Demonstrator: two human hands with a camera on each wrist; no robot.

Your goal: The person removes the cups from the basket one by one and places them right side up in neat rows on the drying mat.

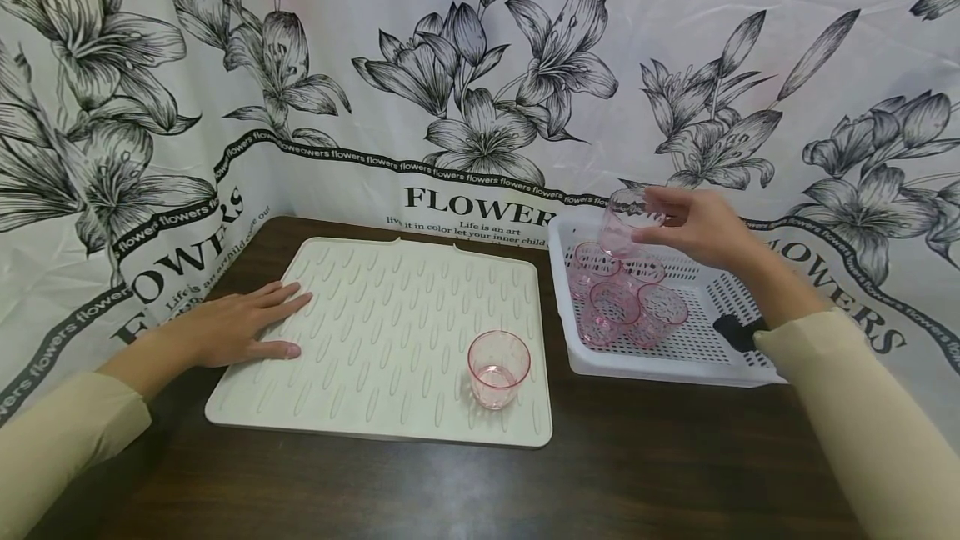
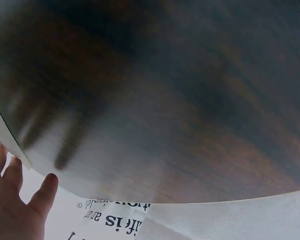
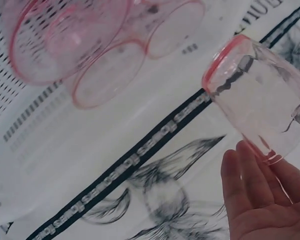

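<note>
My right hand (image 1: 701, 227) holds a clear, pink-tinted glass (image 1: 621, 226) above the back left of a white plastic basket (image 1: 675, 369). In the right wrist view, the fingers (image 3: 257, 187) grip this pink-rimmed glass near one end. Below it, several similar pink glasses (image 1: 662, 312) stand in the basket's left part. My left hand (image 1: 232, 325) rests flat, fingers spread, on the left edge of a cream ridged drying mat (image 1: 360, 315). One pink-rimmed glass (image 1: 498, 369) stands upright on the mat's front right. Only part of the left hand (image 2: 20, 200) shows in the left wrist view.
Mat and basket sit side by side on a dark wooden table (image 1: 450, 482). Behind them hangs a white curtain (image 1: 315, 182) printed with black flowers and lettering. A small black object (image 1: 738, 332) shows beside the right cuff, over the basket's right side.
</note>
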